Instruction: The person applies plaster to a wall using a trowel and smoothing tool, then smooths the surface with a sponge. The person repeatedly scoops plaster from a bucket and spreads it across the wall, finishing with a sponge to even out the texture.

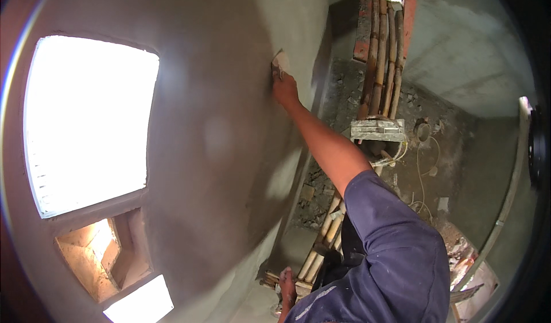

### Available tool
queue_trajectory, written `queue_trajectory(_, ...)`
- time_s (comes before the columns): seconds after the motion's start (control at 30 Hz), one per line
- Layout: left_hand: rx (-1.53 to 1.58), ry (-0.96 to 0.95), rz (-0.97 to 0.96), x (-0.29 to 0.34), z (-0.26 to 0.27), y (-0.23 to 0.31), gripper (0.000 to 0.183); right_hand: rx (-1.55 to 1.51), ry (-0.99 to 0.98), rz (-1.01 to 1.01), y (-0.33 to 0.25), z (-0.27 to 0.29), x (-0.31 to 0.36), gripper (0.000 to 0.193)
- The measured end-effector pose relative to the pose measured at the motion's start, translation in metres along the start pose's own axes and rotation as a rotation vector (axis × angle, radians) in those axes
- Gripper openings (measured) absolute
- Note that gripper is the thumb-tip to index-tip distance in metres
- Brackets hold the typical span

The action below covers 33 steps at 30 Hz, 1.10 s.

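Observation:
My right hand [285, 88] is closed round a small trowel [280, 61] at the end of my outstretched bare forearm. Its pale flat blade lies against or very close to the grey plastered wall [212, 93]. A darker, damp-looking area covers much of this wall, with lighter grey toward its right edge. Low in the picture, my left hand [287, 285] hangs beside my dark blue shirt, near the bamboo poles [313, 264]. It is small and partly shaded, so how its fingers are held does not show.
A bright window opening [92, 125] and a recessed niche [106, 254] break the wall at left. More bamboo poles [381, 59] lie side by side at upper right, near a plaster-spattered box-like block [377, 129]. Rubble [313, 194] and a cable [422, 176] lie below. A long pole [508, 199] leans at right.

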<state>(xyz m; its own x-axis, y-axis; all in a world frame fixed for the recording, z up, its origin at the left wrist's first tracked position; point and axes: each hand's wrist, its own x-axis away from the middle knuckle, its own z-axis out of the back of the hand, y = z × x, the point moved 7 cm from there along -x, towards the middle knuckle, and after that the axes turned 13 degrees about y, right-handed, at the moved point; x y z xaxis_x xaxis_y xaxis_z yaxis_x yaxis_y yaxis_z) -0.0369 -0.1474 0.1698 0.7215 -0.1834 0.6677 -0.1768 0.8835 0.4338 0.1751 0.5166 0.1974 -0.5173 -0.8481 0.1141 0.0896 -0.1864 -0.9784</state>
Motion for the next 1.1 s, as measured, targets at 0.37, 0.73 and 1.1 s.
queue_trajectory(0.37, 0.001, -0.039, 0.039, -0.003, -0.001, -0.005, 0.048, -0.068, 0.027, 0.174, -0.034, 0.003, 0.068, 0.035)
queue_trajectory(0.73, -0.024, -0.020, 0.067, 0.008, 0.001, -0.010, 0.047, -0.134, 0.072, 0.352, -0.063, -0.001, 0.054, 0.043)
queue_trajectory(1.1, -0.005, -0.030, 0.062, 0.005, 0.012, -0.010, 0.047, -0.236, 0.082, 0.386, -0.093, 0.007, 0.071, 0.031)
